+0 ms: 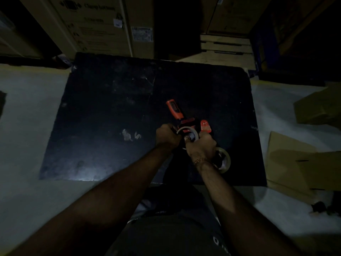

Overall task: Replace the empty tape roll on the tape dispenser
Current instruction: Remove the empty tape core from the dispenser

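An orange and black tape dispenser (181,117) lies on a black tabletop (114,111), its handle pointing away from me. A pale thin roll (187,131) sits on its spindle. My left hand (167,136) grips the left side of that roll. On the right side, my right hand (201,145) closes over the roll and the dispenser's body. A second clear tape roll (224,160) lies on the table just right of my right wrist, partly hidden by it. The scene is dark.
Stacked cardboard boxes (96,24) and a wooden pallet (226,44) stand behind the table. Flattened cardboard (299,163) and a box (319,109) lie on the pale floor to the right. A small dark object (319,207) sits at the lower right.
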A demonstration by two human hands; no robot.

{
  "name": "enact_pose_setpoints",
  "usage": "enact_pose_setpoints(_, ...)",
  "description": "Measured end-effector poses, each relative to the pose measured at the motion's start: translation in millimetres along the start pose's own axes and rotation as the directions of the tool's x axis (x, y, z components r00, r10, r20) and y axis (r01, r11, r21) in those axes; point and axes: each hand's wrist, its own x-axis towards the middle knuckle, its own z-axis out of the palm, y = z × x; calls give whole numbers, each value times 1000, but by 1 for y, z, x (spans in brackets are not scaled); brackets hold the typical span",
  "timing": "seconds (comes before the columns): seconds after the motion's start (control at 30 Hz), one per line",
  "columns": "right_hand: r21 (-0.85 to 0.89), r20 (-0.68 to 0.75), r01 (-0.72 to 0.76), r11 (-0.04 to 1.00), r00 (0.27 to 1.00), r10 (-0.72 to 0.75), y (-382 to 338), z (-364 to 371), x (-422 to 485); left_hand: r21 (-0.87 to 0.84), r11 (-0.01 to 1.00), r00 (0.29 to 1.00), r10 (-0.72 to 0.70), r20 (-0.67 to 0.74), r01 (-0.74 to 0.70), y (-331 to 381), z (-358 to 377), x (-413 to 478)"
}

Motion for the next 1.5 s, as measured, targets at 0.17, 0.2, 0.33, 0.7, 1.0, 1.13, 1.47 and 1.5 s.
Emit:
enact_pose_setpoints(0.17, 20, -14, 35, 999, 999, -34, 4, 0, -4, -1, 1000, 1000, 4, 2, -4, -2, 1, -3)
enact_pose_setpoints(0.2, 20, -10, 42, 999, 999, -42, 5, -1, -4, -10, 1000, 1000, 4, 3, -4, -3, 1, -4)
enact_pose_setpoints(0.33, 16, 4, 51, 999, 999, -51, 3, -5, -5, -21, 1000, 1000, 6, -8, -6, -3, 0, -9)
enact_pose_setpoints(0.7, -125, -75, 176, 976, 980, -186, -23, 0, -26, -77, 997, 999, -28, -42, 25, -11, -39, -17)
enact_pose_setpoints(1.0, -85, 167, 367, 926, 922, -350, -62, 54, -44, -18, 998, 996, -60, -66, 59, -84, -113, -9)
enact_pose_setpoints(1.13, -123, 232, 440, 889, 884, -406, -83, 90, -55, -77, 993, 993, -97, -73, 92, -148, -132, 12)
enact_pose_setpoints(1.47, -66, 384, 416, 907, 850, -362, -100, 166, -76, -128, 987, 994, -103, -38, 97, -208, -183, 15)
enact_pose_setpoints(1.5, -69, 384, 419, 905, 849, -364, -100, 171, -77, -105, 990, 995, -101, -15, 99, -213, -185, 17)
